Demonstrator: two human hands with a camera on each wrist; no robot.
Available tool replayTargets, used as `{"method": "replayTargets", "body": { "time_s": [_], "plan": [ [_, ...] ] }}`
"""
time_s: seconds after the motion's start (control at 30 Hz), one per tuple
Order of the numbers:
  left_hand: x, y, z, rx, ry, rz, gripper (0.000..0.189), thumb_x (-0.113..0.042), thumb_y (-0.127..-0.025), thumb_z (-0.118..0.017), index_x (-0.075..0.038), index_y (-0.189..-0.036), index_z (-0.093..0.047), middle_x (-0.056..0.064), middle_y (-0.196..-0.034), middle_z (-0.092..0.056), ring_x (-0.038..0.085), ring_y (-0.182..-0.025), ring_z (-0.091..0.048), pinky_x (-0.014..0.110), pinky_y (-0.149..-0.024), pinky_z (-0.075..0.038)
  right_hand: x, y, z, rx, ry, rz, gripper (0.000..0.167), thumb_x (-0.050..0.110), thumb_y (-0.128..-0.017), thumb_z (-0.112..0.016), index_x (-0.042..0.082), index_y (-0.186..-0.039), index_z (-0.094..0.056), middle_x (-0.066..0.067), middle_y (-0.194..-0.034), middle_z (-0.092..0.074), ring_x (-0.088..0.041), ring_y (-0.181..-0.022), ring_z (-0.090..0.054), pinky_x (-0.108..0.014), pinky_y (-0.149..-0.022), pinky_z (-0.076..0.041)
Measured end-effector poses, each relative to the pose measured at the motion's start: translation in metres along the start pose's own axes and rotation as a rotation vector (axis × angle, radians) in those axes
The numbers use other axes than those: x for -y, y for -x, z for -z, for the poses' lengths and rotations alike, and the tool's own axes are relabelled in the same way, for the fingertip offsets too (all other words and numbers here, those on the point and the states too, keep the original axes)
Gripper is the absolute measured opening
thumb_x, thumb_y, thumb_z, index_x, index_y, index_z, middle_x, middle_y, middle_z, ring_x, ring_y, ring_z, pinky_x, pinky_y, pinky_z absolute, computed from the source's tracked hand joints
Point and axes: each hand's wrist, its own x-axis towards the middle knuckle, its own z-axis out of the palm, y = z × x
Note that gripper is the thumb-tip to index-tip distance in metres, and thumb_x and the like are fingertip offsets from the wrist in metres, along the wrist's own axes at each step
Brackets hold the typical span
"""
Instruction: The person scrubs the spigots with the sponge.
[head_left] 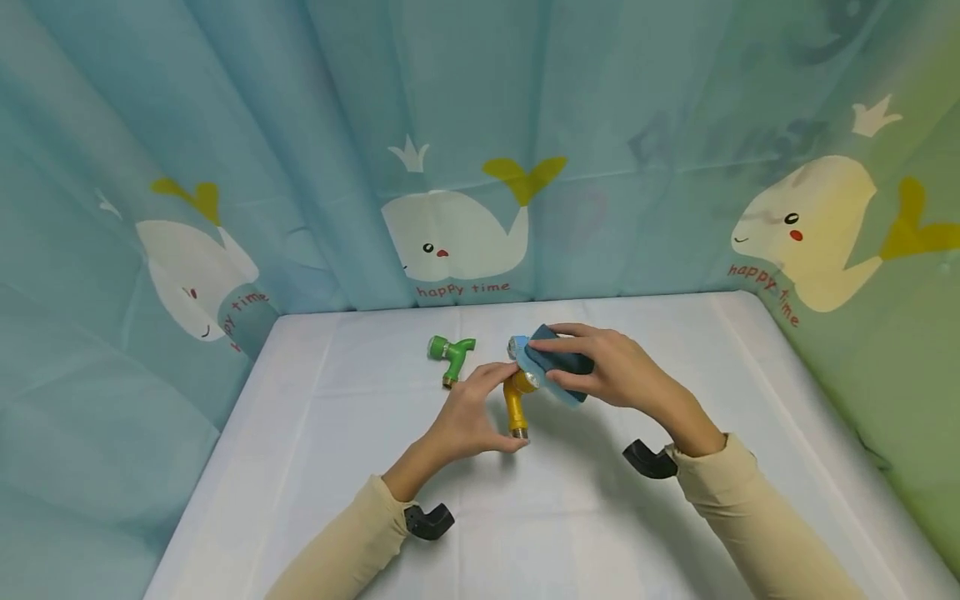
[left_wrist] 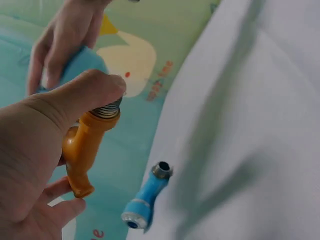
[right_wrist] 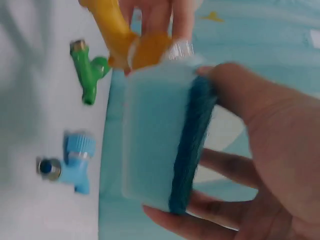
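Observation:
My left hand grips a yellow tap above the white table, thumb at its threaded end and fingers at the other end. In the left wrist view the thumb presses across the metal thread of this orange-looking tap. My right hand holds a two-layer sponge, light blue with a dark blue scouring side, between thumb and fingers. The sponge's light blue face is right at the yellow tap's knob end. Behind the hands a blue tap lies on the table, partly hidden by the sponge in the head view.
A green tap with a metal thread lies left of the blue one. The table has a white cloth. Blue-green curtains with printed whales hang along its back and sides. Each wrist bears a black mount.

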Motion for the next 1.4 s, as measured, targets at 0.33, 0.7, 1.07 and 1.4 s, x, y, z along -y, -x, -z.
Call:
{"method": "replayTargets", "body": {
  "time_s": [0.33,0.7,1.07,1.4],
  "plan": [
    [0.000,-0.003,0.004,0.021,-0.047,-0.087,0.098,-0.027,-0.064,-0.100,-0.001,-0.145,-0.054,0.014,-0.140,-0.057,0.026,-0.132,-0.052,0.038,-0.103,-0.052,0.000,-0.004,0.004,0.023,-0.046,-0.030,0.045,0.030,-0.094,-0.077,0.023,-0.138,-0.069,-0.015,-0.143,-0.059,-0.034,-0.120,-0.065,-0.050,-0.088,-0.057],
    [-0.001,0.004,0.009,0.032,0.349,0.041,0.100,-0.014,-0.069,-0.097,-0.008,-0.154,-0.045,0.009,-0.149,-0.054,0.022,-0.134,-0.055,0.039,-0.108,-0.046,-0.009,0.004,-0.008,-0.138,-0.322,-0.059,0.048,0.013,-0.094,-0.077,0.016,-0.141,-0.065,-0.011,-0.140,-0.062,-0.022,-0.098,-0.070,-0.034,-0.070,-0.060],
    [0.001,0.005,0.009,-0.034,1.048,0.272,0.107,-0.024,-0.078,-0.092,0.005,-0.158,-0.028,0.027,-0.155,-0.043,0.032,-0.142,-0.045,0.041,-0.108,-0.046,0.002,0.013,-0.053,-0.319,-0.520,-0.195,0.052,0.010,-0.096,-0.073,0.019,-0.146,-0.060,-0.008,-0.137,-0.064,-0.021,-0.092,-0.068,-0.029,-0.071,-0.060],
    [-0.001,0.004,0.006,-0.261,1.088,0.423,0.091,0.002,-0.082,-0.075,0.009,-0.158,-0.024,0.033,-0.157,-0.034,0.047,-0.144,-0.037,0.030,-0.103,-0.050,0.009,0.017,-0.094,-0.401,-0.362,-0.176,0.051,0.012,-0.090,-0.080,0.016,-0.139,-0.066,-0.011,-0.141,-0.062,-0.024,-0.098,-0.069,-0.040,-0.073,-0.061]
  ]
}}
